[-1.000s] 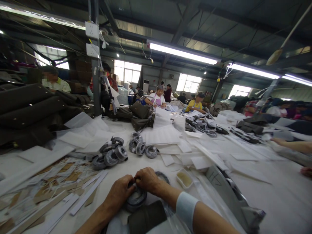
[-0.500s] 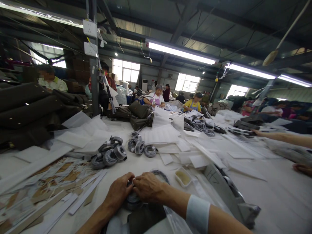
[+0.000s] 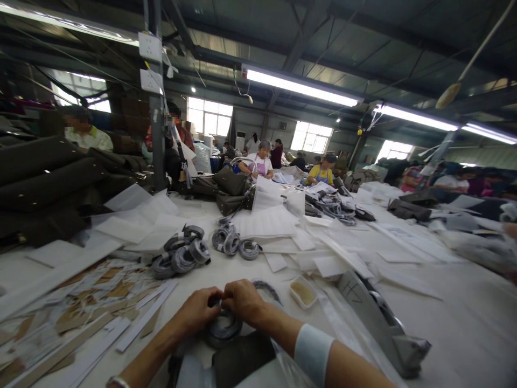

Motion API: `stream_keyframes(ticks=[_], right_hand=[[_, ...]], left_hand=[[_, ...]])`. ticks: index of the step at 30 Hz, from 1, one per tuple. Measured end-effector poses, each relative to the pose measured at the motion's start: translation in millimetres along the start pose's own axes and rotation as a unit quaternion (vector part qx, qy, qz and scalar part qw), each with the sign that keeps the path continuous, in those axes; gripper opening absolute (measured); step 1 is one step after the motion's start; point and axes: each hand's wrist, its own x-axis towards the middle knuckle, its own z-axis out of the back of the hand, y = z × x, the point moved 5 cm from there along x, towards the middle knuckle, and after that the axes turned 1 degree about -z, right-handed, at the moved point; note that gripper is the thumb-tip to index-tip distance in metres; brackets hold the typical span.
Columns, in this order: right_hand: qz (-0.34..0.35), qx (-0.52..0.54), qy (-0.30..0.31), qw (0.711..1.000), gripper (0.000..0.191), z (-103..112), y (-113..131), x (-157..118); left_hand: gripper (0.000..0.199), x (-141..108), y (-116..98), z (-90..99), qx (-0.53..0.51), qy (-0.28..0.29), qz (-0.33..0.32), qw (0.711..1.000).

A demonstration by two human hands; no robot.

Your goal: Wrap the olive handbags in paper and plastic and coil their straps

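Note:
My left hand [image 3: 202, 311] and my right hand [image 3: 245, 306] meet at the far edge of a dark grey coiled strap [image 3: 223, 333], which looks wrapped in clear plastic. Both hands are closed, with fingertips pinched together on the coil's rim. The exact spot they grip is hidden behind the fingers. Directly below the coil lies a dark olive piece of material [image 3: 244, 358]. Another coil [image 3: 269, 291] rests partly behind my right hand.
Wrapped coils [image 3: 186, 256] sit beyond my hands. Cardboard and paper strips [image 3: 100, 307] litter the left. To the right are a small white dish [image 3: 304, 292] and a grey tape dispenser [image 3: 375, 318]. Foam sheets [image 3: 266, 223] and dark bags [image 3: 44, 178] lie further back, near co-workers.
Both my hands have shifted slightly up and left, baring more of the coil between my wrists. At the far right, another person's outstretched arm has drawn back.

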Motion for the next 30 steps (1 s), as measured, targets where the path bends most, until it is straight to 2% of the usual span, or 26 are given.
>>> stream_keyframes(ticks=[2, 8, 14, 17, 19, 21, 22, 24, 26, 28, 30], right_hand=[[0.000, 0.000, -0.004, 1.000, 0.020, 0, 2, -1], [-0.011, 0.008, -0.010, 1.000, 0.024, 0, 1, -4], [0.005, 0.032, -0.015, 0.999, 0.029, 0, 2, -11], [0.024, 0.049, -0.029, 0.998, 0.033, 18, -1, -30], [0.038, 0.074, -0.073, 0.994, 0.036, 47, -12, -55], [0.023, 0.109, -0.136, 0.984, 0.030, 87, -37, -91], [-0.005, 0.124, -0.164, 0.979, 0.027, 109, -57, -112], [-0.095, 0.125, -0.229, 0.961, 0.028, 151, -109, -161], [-0.224, 0.088, -0.275, 0.931, 0.027, 183, -170, -214], [-0.329, 0.067, -0.296, 0.894, 0.026, 199, -224, -262], [-0.382, 0.103, -0.288, 0.872, 0.021, 197, -264, -296]], left_hand=[[0.031, 3, 2, -0.5, -0.005, 0.012, -0.007, 1.000], [0.024, 7, 0, -2.0, 0.057, -0.024, 0.024, 0.998], [0.029, 8, -3, -2.6, 0.128, -0.008, 0.044, 0.991], [0.029, 6, -7, -2.0, 0.146, -0.004, 0.044, 0.988], [0.027, 4, -9, -0.8, 0.157, -0.002, 0.050, 0.986], [0.025, 3, -10, 0.7, 0.164, 0.000, 0.059, 0.985], [0.025, 2, -10, 1.5, 0.164, 0.001, 0.063, 0.984], [0.026, 2, -9, 3.0, 0.161, -0.002, 0.070, 0.984], [0.027, 3, -7, 4.1, 0.153, -0.008, 0.074, 0.985], [0.028, 4, -6, 4.3, 0.137, -0.012, 0.075, 0.988], [0.028, 7, -5, 4.0, 0.125, -0.013, 0.076, 0.989]])
